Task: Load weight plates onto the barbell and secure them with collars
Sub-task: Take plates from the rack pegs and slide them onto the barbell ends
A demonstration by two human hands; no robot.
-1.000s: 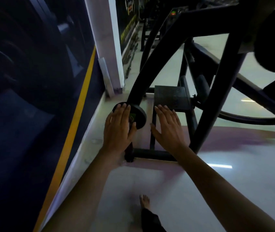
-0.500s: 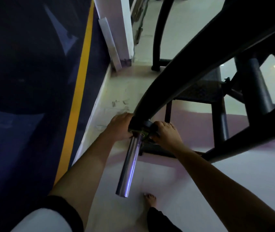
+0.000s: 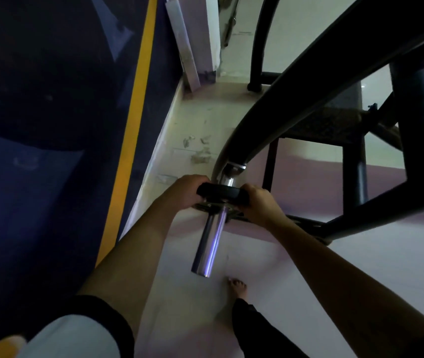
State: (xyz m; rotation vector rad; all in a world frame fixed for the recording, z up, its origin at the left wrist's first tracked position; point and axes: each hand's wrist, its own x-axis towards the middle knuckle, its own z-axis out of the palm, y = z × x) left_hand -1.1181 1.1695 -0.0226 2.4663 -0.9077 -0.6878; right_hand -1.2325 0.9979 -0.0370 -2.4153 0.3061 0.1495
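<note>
The left hand (image 3: 186, 191) curls round the nine o'clock rim of the small black plate (image 3: 221, 194), which sits far up the shiny bar (image 3: 209, 244), while the right hand (image 3: 258, 202) grips three o'clock, a sound hold for something probably dense, rigid and smooth-edged.

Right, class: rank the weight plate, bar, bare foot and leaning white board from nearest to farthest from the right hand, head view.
1. weight plate: held by the right hand.
2. bar: just left.
3. bare foot: lower down.
4. white board: far, upper left.
</note>
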